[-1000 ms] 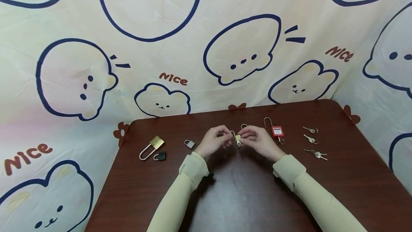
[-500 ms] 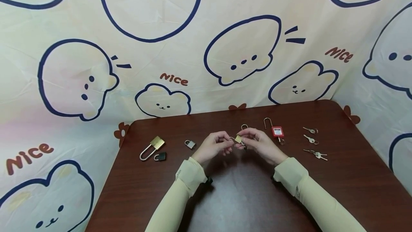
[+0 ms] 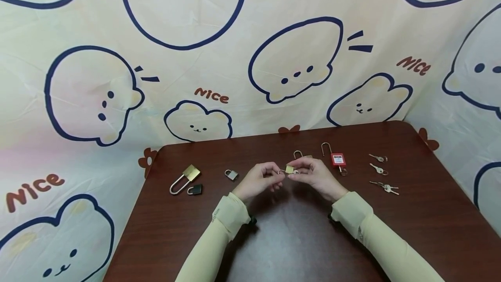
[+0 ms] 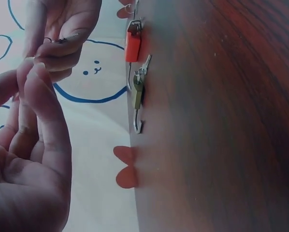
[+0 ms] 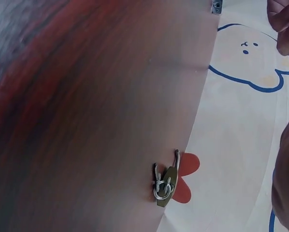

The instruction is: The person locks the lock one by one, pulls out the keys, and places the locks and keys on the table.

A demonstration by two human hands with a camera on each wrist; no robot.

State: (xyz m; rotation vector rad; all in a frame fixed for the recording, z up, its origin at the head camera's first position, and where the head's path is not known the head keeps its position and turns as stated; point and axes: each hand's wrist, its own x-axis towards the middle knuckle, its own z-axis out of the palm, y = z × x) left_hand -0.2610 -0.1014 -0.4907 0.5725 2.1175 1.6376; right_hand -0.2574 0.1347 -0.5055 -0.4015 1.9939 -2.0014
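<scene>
In the head view both hands meet over the table around a small brass padlock (image 3: 289,169). My right hand (image 3: 316,177) grips the padlock's body between thumb and fingers. The lock lies sideways, its shackle pointing left and a silver key (image 3: 296,172) at its right end. My left hand (image 3: 259,179) pinches at the shackle, fingertips covering part of it. In the left wrist view, fingertips of both hands come together and hide the lock; a thin key (image 4: 67,37) shows against the right hand's fingers. Behind the right hand sits another padlock (image 3: 298,154), its shackle raised, partly hidden.
To the left lie a long-shackled brass padlock (image 3: 191,172), a black padlock (image 3: 195,189) and a small grey padlock (image 3: 231,175). A red padlock (image 3: 338,159) with an open shackle is right of the hands. Several keys (image 3: 385,187) lie farther right. A patterned cloth (image 3: 274,116) hangs behind the table (image 3: 274,247).
The padlock has turned from upright, shackle up and key hanging below, to sideways with shackle left and key right. Both hands have dropped slightly, uncovering more of the padlock behind.
</scene>
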